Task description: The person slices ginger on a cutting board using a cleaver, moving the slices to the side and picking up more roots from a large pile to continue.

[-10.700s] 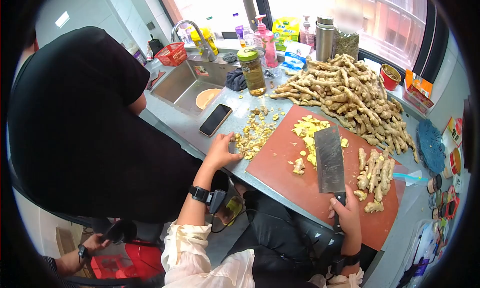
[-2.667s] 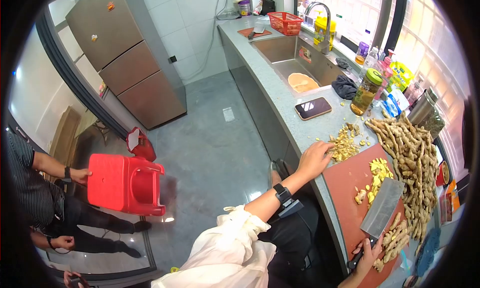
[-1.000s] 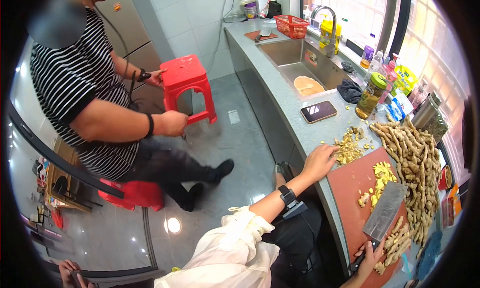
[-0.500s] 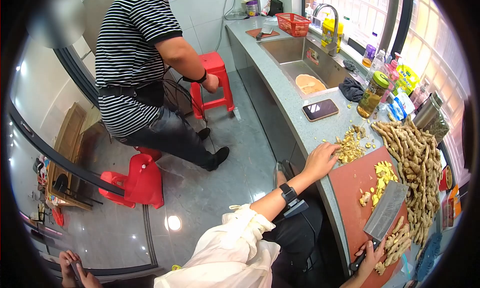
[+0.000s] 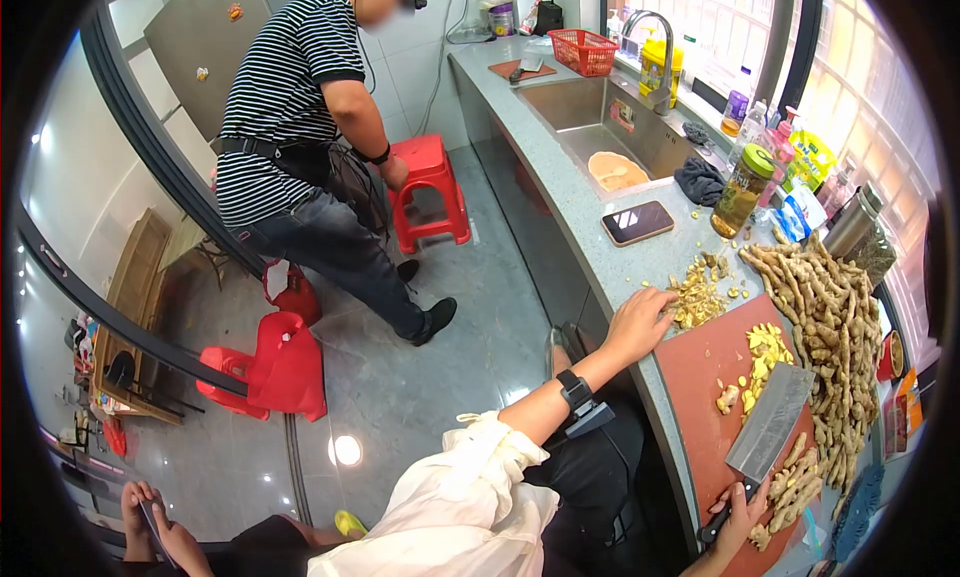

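My left hand (image 5: pixel 642 324) lies on the counter edge, its fingers stretched loosely and touching a heap of chopped ginger (image 5: pixel 697 292). In my right hand (image 5: pixel 738 525) is the black handle of a cleaver (image 5: pixel 772 422), whose broad blade rests flat over the red cutting board (image 5: pixel 692 377). Sliced yellow ginger (image 5: pixel 766 353) lies on the board beside the blade, with a small cut lump (image 5: pixel 728 399) to its left. Several ginger pieces (image 5: pixel 796 492) lie right of the handle. A large pile of whole ginger roots (image 5: pixel 835 347) covers the counter along the board's right side.
A phone (image 5: pixel 638 223) and a green-lidded jar (image 5: pixel 743 190) stand beyond the chopped heap, before the sink (image 5: pixel 590 117). A person in a striped shirt (image 5: pixel 290 87) bends over red stools (image 5: pixel 428 192) at left. Another person's hands (image 5: pixel 158 527) hold a phone at lower left.
The person in the striped shirt has shifted slightly right, and the red stool under their hand has moved a little. My hands and the cleaver stay in place.
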A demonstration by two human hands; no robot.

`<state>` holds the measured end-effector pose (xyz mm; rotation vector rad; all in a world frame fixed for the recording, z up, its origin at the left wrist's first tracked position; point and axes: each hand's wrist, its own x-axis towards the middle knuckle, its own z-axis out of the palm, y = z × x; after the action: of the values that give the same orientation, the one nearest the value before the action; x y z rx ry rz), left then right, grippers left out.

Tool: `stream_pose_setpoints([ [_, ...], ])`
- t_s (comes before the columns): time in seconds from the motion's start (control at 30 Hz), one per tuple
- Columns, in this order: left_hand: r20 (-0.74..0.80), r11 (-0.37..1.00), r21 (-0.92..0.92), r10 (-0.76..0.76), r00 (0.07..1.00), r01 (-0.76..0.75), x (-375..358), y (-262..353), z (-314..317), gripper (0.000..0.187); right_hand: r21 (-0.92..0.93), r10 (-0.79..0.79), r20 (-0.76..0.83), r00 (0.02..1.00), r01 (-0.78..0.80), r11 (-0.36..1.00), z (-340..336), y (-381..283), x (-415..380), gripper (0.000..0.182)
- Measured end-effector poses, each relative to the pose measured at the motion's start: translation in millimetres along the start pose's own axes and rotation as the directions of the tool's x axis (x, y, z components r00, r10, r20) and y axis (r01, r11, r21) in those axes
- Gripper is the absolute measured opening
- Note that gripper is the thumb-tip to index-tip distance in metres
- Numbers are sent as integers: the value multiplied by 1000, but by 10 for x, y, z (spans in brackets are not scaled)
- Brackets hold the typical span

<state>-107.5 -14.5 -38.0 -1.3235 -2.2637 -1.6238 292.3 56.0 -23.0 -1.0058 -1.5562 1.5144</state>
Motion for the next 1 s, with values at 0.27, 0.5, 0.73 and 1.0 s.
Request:
stream_pose_setpoints([
  [0.27, 1, 1000, 2, 1, 1000, -1, -5, 0, 3, 35, 5, -38, 36, 999, 38, 999, -24, 23, 24, 65],
  [0.5, 3, 1000, 10, -2, 1000, 2, -6, 25, -17, 34, -1, -32, 30, 999, 32, 999, 0, -5, 19, 65],
  [0.73, 81, 996, -4, -88, 993, 89, 8, 118, -96, 31, 34, -15, -12, 1000, 15, 999, 63, -57, -17, 64],
  [1.0, 21, 1000, 15, -16, 1000, 16, -2, 33, -32, 35, 48, -6, 14, 1000, 6, 999, 63, -60, -14, 64],
])
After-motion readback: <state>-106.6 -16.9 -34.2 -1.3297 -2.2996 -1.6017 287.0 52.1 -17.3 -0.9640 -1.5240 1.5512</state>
